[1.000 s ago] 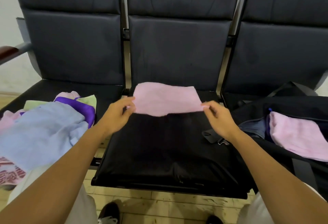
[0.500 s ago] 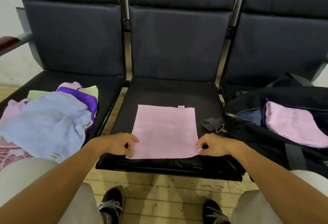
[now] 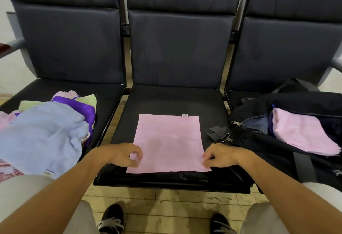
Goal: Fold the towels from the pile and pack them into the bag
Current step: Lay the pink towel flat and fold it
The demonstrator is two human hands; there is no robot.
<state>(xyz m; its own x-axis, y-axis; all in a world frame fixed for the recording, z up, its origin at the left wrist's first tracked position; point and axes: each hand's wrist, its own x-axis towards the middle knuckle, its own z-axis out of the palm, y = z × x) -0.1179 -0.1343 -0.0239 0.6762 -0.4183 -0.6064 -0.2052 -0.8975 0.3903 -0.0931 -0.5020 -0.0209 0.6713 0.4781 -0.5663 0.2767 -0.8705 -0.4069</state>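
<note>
A pink towel [image 3: 168,143] lies spread flat on the middle black seat [image 3: 175,100], its white tag at the far edge. My left hand [image 3: 125,155] pinches the towel's left edge close to the near corner. At the opposite edge, just above the near right corner, my right hand [image 3: 221,156] pinches it too. The pile of towels [image 3: 46,131], light blue on top with purple, green and pink beneath, rests on the left seat. On the right seat sits the open dark bag [image 3: 259,141], with a folded pink towel [image 3: 301,133] inside.
A grey strap end with a metal clip [image 3: 218,133] from the bag lies on the middle seat beside the towel. Dark seat backs rise behind all three seats. My knees and shoes are over the wooden floor [image 3: 166,198] in front.
A second ago both hands held the pink towel in the air over the seat. It has since been laid flat, with my hands drawn back to its near edge.
</note>
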